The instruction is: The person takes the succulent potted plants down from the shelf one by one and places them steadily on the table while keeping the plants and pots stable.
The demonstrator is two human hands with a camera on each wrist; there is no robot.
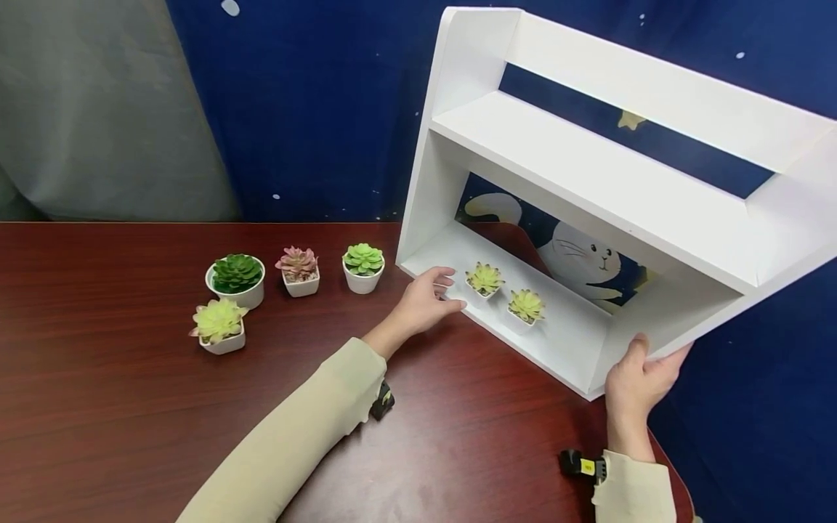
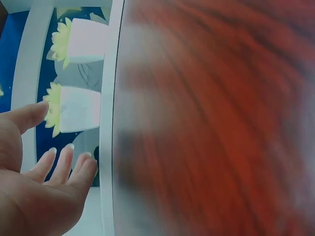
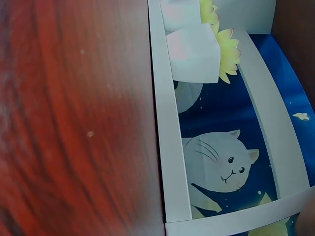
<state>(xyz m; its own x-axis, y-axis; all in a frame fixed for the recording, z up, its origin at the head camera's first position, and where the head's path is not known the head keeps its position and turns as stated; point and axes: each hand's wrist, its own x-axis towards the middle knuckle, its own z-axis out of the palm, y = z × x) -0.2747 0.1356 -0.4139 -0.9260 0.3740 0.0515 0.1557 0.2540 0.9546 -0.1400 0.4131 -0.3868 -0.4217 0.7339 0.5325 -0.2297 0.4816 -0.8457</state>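
Observation:
A white two-tier shelf [image 1: 608, 192] stands at the right of the table. On its lower board are two small yellow-green succulents, one on the left [image 1: 484, 280] and one on the right [image 1: 526, 306], both in white square pots. My left hand [image 1: 421, 303] reaches to the front edge by the left pot, thumb and fingers spread, holding nothing. In the left wrist view a potted succulent [image 2: 78, 109] shows just beyond those fingers. My right hand [image 1: 639, 385] grips the shelf's right side panel, thumb inside, other fingers partly hidden outside it.
Left on the brown table [image 1: 275, 414] stand a dark green succulent [image 1: 237, 280], a yellow-green one [image 1: 220, 325], a pink one [image 1: 298, 272] and a bright green one [image 1: 362, 267]. A dark blue curtain [image 1: 314, 109] with a cat print hangs behind.

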